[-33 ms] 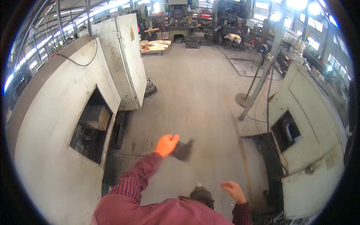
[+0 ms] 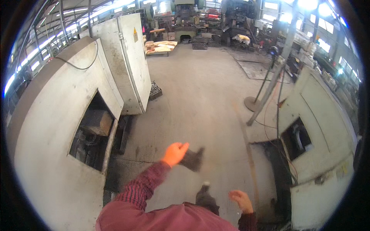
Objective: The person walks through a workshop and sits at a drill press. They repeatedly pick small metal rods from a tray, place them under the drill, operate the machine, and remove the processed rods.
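Note:
My left hand (image 2: 175,154), vivid orange in this view, reaches forward over the floor with its fingers curled closed. Right beside its fingers shows a dark, blurred, angular piece (image 2: 192,159). Whether the hand grips this piece or merely passes above it is unclear, and its kind cannot be made out. Lower down, my right hand (image 2: 241,201) hangs at my right side, its fingers loosely bent and apart with nothing in them. Maroon sleeves cover both arms. A dark shoe and trouser leg (image 2: 207,198) appear between the hands.
A pale machine housing (image 2: 50,115) with a dark opening stands at left, beside a tall cabinet (image 2: 133,65). Another pale machine (image 2: 323,115) is at right, near a slanted pole (image 2: 268,90) and a round-based stand (image 2: 251,104). Heavy machines (image 2: 185,23) line the back.
The view has shifted slightly. My left hand and the dark piece sit a little lower and further right in view. The shoe below shows more.

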Demonstrator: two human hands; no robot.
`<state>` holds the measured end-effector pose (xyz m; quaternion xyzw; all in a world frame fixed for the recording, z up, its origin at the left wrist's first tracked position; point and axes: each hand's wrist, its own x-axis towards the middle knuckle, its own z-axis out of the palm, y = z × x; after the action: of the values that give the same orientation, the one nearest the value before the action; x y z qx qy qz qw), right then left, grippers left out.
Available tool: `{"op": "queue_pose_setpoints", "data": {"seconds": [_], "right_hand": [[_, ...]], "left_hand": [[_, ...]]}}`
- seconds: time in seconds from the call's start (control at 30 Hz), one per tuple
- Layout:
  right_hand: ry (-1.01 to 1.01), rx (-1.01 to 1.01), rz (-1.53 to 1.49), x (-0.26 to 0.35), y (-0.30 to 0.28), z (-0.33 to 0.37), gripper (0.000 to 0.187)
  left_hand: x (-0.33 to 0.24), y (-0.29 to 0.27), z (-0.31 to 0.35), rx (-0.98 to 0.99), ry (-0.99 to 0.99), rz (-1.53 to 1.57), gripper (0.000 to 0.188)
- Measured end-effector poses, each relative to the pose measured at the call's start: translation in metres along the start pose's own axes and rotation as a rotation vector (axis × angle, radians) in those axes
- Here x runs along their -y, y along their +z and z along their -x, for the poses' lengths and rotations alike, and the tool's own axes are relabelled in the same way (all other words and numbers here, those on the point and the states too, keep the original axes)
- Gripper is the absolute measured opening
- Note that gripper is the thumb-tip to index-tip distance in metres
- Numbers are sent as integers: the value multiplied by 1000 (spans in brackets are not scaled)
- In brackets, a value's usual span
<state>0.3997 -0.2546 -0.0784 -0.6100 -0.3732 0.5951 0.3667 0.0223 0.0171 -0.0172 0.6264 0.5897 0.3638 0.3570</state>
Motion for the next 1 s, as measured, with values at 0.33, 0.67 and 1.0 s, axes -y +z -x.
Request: {"op": "queue_pose_setpoints", "data": {"seconds": [0.33,0.67,1.0], "right_hand": [[-225,147,-827,205,-49,-400,32],[-178,549,-347,450,-79,-692,44],[-123,-191,683,608,-102,-928,49]], "left_hand": [[-78,114,-288,109,-66,480,37],[-93,125,-603,35,-49,639,24],[-141,195,-966,292,273,383,35]]}}
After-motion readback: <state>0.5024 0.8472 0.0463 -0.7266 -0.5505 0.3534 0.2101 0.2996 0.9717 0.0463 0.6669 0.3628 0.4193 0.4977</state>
